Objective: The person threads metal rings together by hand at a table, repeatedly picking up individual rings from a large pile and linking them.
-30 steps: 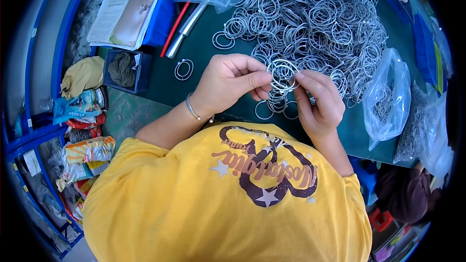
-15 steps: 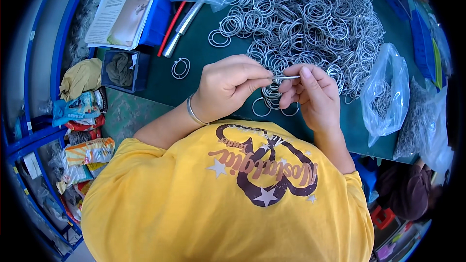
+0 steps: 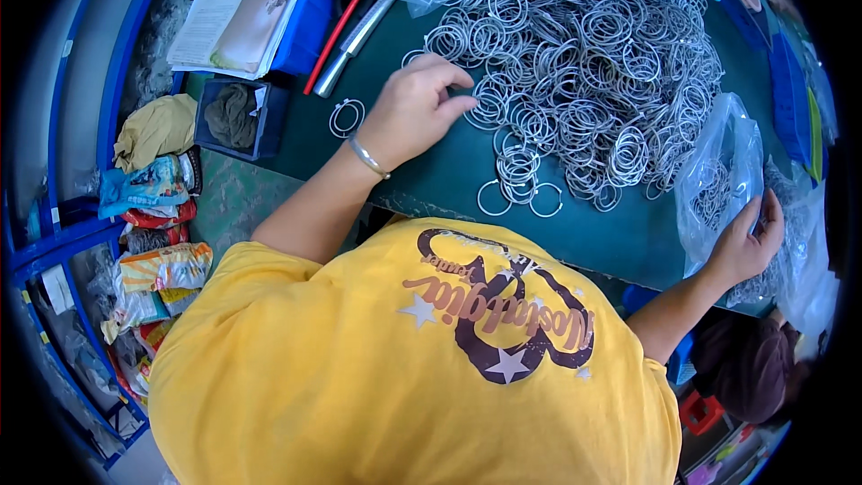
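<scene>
A big heap of thin silver metal rings point(image 3: 593, 63) covers the middle of the dark green table. My left hand point(image 3: 417, 112) is at the heap's left edge, thumb and forefinger apart with nothing visible between them. Far to the right, my right hand point(image 3: 752, 238) is beside a clear plastic bag point(image 3: 714, 180) that has rings in it. Its fingers are parted, and I see no ring in them. Several rings point(image 3: 518, 175) trail from the heap toward the table's near edge, two of them unhooked at the ends. Left of my left hand lie a couple of rings point(image 3: 347, 118).
A red stick point(image 3: 333, 43) and a silver tapered rod point(image 3: 355, 47) lie at the back left, by a blue box point(image 3: 301, 22) with papers on it. A dark bin point(image 3: 238, 117) holds a cloth. Another clear bag point(image 3: 804, 242) is at the right edge.
My hands were together at the heap's near edge, pinching a thin ring. They have since parted: the left moved up and left, the right swung right to the bag.
</scene>
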`<state>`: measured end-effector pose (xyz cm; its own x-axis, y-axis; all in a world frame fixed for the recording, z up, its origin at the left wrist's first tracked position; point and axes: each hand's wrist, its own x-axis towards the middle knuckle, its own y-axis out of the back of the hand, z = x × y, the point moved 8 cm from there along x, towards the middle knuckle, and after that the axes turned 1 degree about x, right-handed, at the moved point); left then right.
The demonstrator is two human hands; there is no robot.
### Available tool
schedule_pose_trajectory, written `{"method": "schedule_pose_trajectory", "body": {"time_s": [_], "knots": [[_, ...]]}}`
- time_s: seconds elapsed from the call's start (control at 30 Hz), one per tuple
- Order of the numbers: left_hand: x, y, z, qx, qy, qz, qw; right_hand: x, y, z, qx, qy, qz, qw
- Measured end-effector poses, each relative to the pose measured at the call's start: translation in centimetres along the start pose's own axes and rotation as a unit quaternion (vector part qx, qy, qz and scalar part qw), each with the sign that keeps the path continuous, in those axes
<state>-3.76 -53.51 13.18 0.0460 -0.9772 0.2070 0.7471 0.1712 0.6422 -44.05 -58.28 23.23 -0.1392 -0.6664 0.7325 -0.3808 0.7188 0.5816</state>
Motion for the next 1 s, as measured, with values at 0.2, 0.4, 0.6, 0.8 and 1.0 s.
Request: {"method": "schedule_pose_trajectory", "body": {"time_s": [0.2,0.4,0.6,0.8,1.0], "knots": [[-0.4,-1.8,-0.8,0.059,0.001,-0.005,0.998,-2.4,-2.5,-6.2,0.212,0.064,-0.028,0.975],[-0.7,-0.5,1.9,-0.061,0.001,-0.004,0.998,-7.8,-7.5,-16.8,0.413,0.104,-0.311,0.849],[-1.2,1.2,6.3,-0.132,-0.132,0.014,0.982,-8.8,-8.9,-18.9,0.45,0.119,-0.318,0.826],[-1.3,0.2,4.4,-0.395,0.014,0.005,0.918,-8.8,-8.6,-18.5,0.458,0.13,-0.316,0.821],[-1.6,-1.6,1.6,-0.439,0.177,-0.086,0.877,-9.4,-9.8,-16.3,0.531,-0.053,-0.354,0.768]]}}
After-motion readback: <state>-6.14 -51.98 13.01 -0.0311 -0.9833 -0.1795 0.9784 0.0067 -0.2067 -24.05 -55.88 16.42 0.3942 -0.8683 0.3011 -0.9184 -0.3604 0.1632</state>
